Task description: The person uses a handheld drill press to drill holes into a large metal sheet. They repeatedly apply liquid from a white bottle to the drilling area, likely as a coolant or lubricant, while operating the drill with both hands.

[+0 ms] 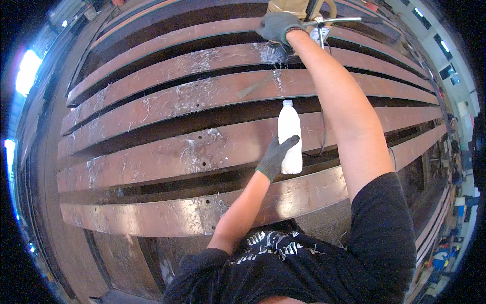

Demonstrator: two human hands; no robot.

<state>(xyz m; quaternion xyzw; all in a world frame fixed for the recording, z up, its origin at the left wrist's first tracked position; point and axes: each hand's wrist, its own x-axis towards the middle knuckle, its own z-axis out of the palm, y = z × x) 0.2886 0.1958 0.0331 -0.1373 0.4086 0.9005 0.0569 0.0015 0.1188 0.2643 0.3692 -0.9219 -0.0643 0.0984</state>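
Observation:
My left hand (278, 156), in a dark grey glove, is wrapped round a white plastic bottle (290, 131). The bottle stands nearly upright in the picture, its cap (287, 103) toward the far side. At the far end of my reach, my gloved right hand (280, 27) is closed on the lower body of a tan drill machine (288, 6); its fingertips are partly hidden. Under that hand the drill's cutter end (274, 52) meets a brown steel beam (230, 57), with white fluid and shavings around it. A spoked feed handle (344, 20) sticks out to the right.
Several long brown steel beams lie side by side across the view, dark gaps between them. Drilled holes (204, 164), metal shavings and white splashes mark them. A flat metal strip (253, 86) lies on one beam near the drill. A dark cable (324, 133) hangs right of the bottle.

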